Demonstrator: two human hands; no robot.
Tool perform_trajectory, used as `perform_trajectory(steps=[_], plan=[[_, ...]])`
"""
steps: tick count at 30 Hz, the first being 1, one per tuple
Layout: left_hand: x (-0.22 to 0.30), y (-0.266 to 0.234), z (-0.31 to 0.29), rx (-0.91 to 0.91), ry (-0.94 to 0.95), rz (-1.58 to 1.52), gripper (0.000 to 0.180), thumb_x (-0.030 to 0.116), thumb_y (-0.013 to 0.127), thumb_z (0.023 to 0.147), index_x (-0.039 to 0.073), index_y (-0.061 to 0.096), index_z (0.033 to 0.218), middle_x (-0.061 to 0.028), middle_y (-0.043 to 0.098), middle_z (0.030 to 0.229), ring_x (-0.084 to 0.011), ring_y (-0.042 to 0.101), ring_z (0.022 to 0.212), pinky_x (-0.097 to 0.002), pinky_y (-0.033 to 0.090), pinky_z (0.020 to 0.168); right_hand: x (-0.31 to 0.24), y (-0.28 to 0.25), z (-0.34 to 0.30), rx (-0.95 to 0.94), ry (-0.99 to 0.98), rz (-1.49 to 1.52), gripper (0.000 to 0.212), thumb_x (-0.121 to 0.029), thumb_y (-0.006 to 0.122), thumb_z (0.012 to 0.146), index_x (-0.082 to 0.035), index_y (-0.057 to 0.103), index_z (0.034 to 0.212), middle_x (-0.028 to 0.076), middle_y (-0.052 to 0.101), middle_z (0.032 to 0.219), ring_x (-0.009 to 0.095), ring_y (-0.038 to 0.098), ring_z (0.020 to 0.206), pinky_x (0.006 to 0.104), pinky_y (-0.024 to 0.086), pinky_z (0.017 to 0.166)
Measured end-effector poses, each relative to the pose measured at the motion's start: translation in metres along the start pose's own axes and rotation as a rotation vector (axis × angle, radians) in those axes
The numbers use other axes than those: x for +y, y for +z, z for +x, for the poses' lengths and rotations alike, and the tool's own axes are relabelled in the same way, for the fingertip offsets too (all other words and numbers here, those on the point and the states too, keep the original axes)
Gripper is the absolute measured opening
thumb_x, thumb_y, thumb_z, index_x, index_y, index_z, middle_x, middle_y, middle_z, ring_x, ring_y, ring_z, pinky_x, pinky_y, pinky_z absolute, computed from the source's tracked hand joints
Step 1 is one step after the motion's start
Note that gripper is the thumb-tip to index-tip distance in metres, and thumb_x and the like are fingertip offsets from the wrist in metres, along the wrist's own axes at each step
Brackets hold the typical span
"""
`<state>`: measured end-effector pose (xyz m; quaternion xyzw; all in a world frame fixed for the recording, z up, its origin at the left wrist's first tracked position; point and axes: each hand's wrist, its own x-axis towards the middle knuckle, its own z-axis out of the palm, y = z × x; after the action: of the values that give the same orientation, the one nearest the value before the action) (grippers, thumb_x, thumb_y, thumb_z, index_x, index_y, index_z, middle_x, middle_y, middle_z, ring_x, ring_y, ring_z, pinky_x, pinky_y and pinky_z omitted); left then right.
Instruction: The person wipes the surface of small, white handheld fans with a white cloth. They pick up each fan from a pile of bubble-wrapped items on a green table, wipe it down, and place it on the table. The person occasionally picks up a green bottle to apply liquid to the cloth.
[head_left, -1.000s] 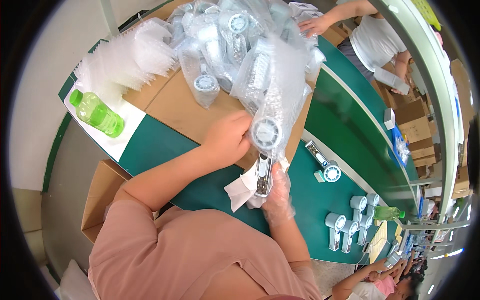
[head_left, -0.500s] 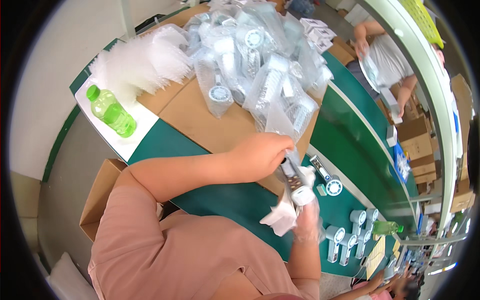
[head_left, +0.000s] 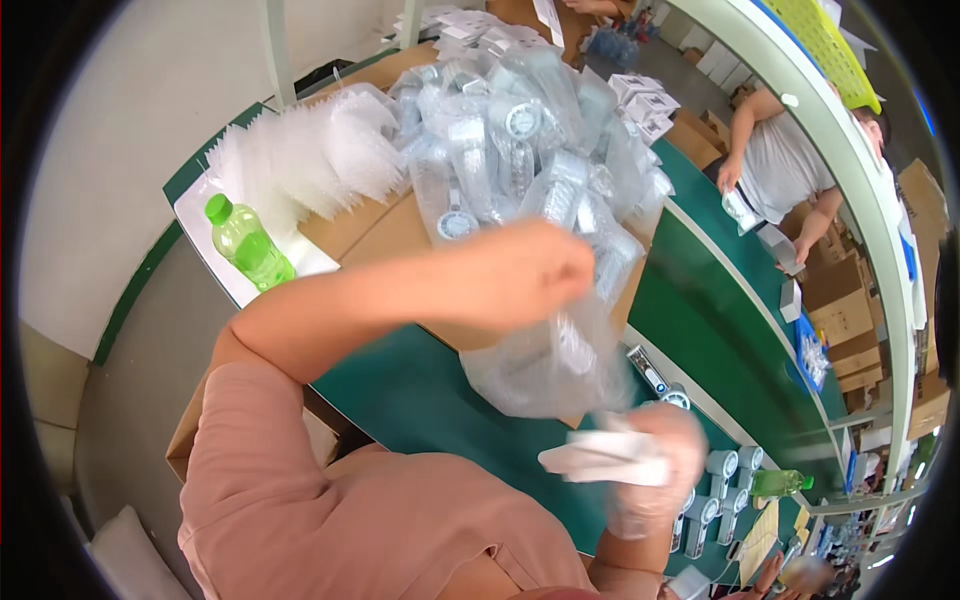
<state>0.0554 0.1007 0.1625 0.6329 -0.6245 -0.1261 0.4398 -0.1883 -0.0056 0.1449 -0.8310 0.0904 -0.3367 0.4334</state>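
Head view: left hand (head_left: pixel 540 272), bare, clenched, apparently on the upper end of a clear plastic bag (head_left: pixel 520 375); the exact grip is lost in blur. Right hand (head_left: pixel 678 448), gloved in clear film, grasping a white cloth (head_left: pixel 600 460), held just beside the bag's lower right side.

Risks, as judged: bag might slip, its film being thin and its hold seemingly confined to one end. An unsealed mouth, if there is one, could let the contents slide out; whether it is sealed cannot be told. Cloth or glove might snag the loose film. A low swing of the right hand could knock the handheld fans (head_left: pixel 702 514) standing close together near it, or the single fan (head_left: pixel 648 370) lying just beyond the bag.

Bag, condition: translucent, whitish, wrinkled, ballooned wide below the fist. Contents: one pale, elongated object (head_left: pixel 574 345), smeared by motion, probably a fan like the others. Location: in the air, over the near edge of the cardboard sheet (head_left: pixel 375 240) and the green table (head_left: pixel 410 385), well short of the heap of bagged fans (head_left: pixel 515 165).
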Motion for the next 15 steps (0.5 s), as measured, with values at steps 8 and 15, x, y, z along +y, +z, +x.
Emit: perform_trajectory(steps=[8,15], plan=[[-0.054,-0.165,0.062,0.891,-0.088,0.515,0.022,0.015,0.054,0.09,-0.005,0.057,0.08,-0.0196,0.055,0.067,-0.0248,0.053,0.062,-0.0388,0.044,0.061,0.081,-0.028,-0.047,0.65,0.439,0.625,0.044,-0.031,0.062,0.091,0.005,0.055,0.116,0.009,0.062,0.096,0.016,0.061,0.084,0.025,0.049,0.071],[-0.315,-0.197,0.056,0.496,-0.424,0.932,0.039,0.028,0.039,0.098,0.001,0.062,0.114,-0.0246,0.064,0.106,-0.0394,0.061,0.101,-0.047,0.047,0.086,0.11,-0.021,-0.076,0.664,0.603,0.754,0.044,-0.037,0.056,0.095,0.0,0.06,0.118,0.004,0.063,0.102,0.013,0.059,0.09,0.0281,0.047,0.081]])
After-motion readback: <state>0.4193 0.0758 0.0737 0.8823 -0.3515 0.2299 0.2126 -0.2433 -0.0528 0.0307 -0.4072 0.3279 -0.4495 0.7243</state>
